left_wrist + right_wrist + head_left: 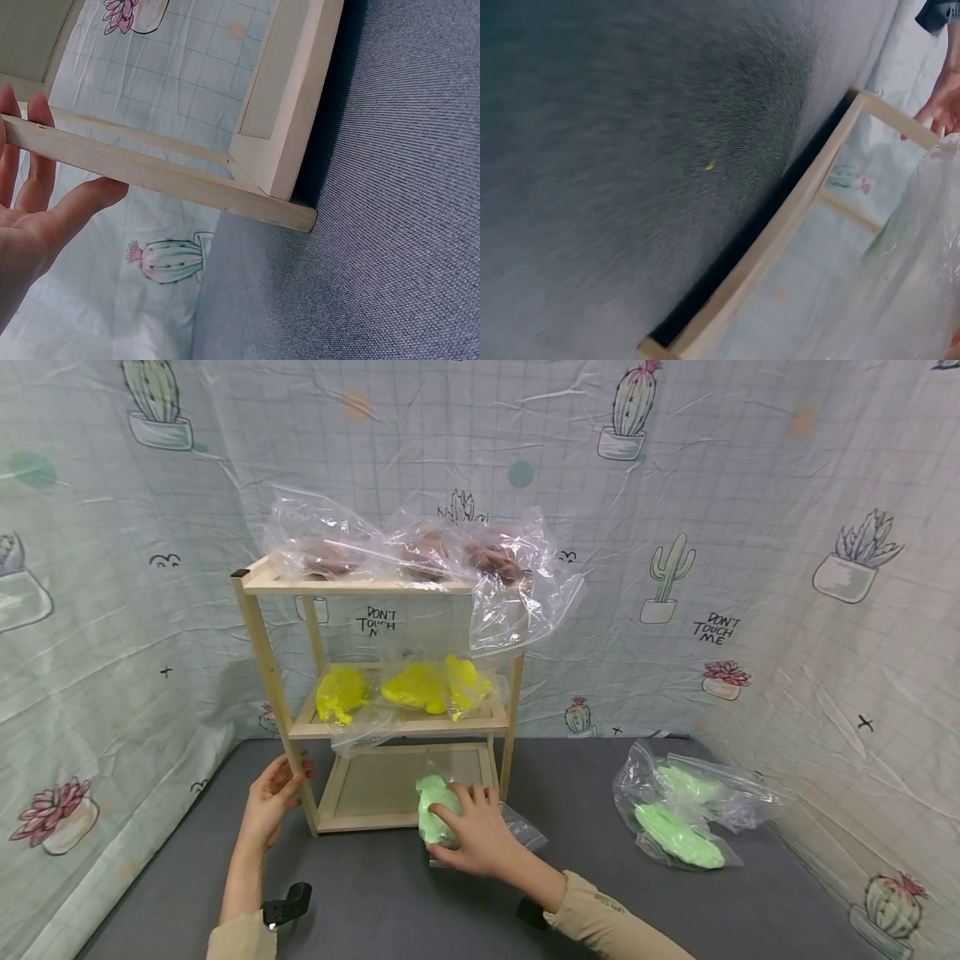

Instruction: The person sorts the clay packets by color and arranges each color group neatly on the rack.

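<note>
My left hand [270, 799] holds the front left post of a small wooden shelf rack [279, 677]. In the left wrist view its thumb lies on one side of the post [150, 169] and fingers show on the other. My right hand [480, 832] grips a clear plastic bag of light green, putty-like material [435, 810] at the front edge of the bottom shelf [375, 822]. In the right wrist view the clear bag [907, 277] hangs close to the camera; most of the hand is out of sight there.
Bags of yellow material [412, 687] lie on the middle shelf, and bags of brown material [495, 560] on the top one, one drooping over the right edge. Two more bagged green lumps [678, 837] lie on the grey table [600, 893] at right. A cactus-printed sheet [750, 485] surrounds the table.
</note>
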Demonstrator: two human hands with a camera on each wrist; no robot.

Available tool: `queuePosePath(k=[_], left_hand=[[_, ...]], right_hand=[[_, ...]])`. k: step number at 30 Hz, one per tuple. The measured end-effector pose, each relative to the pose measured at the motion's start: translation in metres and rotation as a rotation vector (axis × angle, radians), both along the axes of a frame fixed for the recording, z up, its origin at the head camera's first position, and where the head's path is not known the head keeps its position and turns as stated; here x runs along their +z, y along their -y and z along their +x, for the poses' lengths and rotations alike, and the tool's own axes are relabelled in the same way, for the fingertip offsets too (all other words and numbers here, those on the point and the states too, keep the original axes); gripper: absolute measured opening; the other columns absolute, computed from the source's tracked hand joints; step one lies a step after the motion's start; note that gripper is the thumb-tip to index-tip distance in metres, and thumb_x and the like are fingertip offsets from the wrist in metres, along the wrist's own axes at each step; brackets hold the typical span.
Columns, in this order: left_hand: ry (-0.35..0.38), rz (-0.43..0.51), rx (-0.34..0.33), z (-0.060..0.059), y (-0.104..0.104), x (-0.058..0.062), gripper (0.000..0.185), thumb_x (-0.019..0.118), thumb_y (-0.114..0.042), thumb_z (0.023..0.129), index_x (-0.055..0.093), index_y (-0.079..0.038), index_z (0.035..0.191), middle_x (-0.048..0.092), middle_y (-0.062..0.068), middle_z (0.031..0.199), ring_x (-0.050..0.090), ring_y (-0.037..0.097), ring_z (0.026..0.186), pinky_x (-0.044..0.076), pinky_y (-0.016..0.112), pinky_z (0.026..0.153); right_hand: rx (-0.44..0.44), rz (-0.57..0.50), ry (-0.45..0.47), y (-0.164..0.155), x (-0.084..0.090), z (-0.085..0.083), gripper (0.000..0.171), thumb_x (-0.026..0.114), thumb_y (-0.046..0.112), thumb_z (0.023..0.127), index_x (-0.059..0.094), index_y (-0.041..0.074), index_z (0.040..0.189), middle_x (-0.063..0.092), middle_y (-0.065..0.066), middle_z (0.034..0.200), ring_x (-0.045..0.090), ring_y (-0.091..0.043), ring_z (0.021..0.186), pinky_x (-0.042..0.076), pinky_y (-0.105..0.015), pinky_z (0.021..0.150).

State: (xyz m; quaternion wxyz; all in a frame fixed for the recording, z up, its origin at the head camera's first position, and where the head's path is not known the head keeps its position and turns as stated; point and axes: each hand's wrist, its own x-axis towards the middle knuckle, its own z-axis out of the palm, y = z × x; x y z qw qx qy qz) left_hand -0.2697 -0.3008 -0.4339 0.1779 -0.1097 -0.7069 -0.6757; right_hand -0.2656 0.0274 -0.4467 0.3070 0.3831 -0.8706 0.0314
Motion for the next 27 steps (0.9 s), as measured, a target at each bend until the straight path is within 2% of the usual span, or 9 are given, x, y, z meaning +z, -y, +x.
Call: queuePosePath(k=[3,9,16,22,27], left_hand=[[-0.006,0.023,-0.007,0.0,-0.001,-0.001,0.037,0.049,-0.012,0.09,0.046,-0.006,0.126,0.062,-0.021,0.097,0.059,-0.005,0.089,0.047,0.021,0.065],[-0.003,0.005,-0.007,0.0,0.0,-0.001,0.042,0.048,-0.012,0.091,0.039,0.002,0.13,0.062,-0.023,0.097,0.059,-0.006,0.091,0.047,0.02,0.066],[0.001,0.008,0.001,-0.002,0.002,-0.003,0.038,0.049,-0.013,0.09,0.046,-0.008,0.127,0.061,-0.024,0.098,0.059,-0.006,0.091,0.047,0.02,0.066],[0.014,-0.014,0.019,-0.003,0.001,-0.003,0.042,0.049,-0.016,0.09,0.041,-0.002,0.129,0.061,-0.024,0.097,0.058,-0.006,0.09,0.046,0.021,0.065],[0.005,-0.027,0.014,-0.003,0.002,-0.002,0.042,0.049,-0.016,0.091,0.042,-0.003,0.129,0.061,-0.024,0.097,0.058,-0.006,0.09,0.046,0.021,0.065]], right_hand=[[-0.045,-0.013,0.01,0.01,-0.001,-0.007,0.043,0.053,0.058,0.079,0.052,0.031,0.112,0.047,-0.007,0.119,0.042,-0.023,0.091,0.031,-0.041,0.073],[-0.08,-0.035,0.043,0.025,-0.004,-0.018,0.04,0.053,0.054,0.081,0.053,0.029,0.112,0.048,-0.009,0.115,0.041,-0.024,0.09,0.03,-0.043,0.074],[-0.146,0.022,0.049,0.035,-0.011,-0.029,0.039,0.053,0.055,0.081,0.053,0.029,0.11,0.048,-0.008,0.115,0.041,-0.026,0.095,0.029,-0.044,0.076],[-0.2,0.069,0.039,0.044,-0.017,-0.035,0.042,0.049,0.057,0.082,0.051,0.03,0.114,0.048,-0.008,0.116,0.042,-0.028,0.098,0.03,-0.046,0.077],[-0.229,0.079,0.081,0.049,-0.021,-0.04,0.042,0.05,0.057,0.081,0.053,0.029,0.113,0.049,-0.01,0.117,0.044,-0.03,0.101,0.031,-0.048,0.078]])
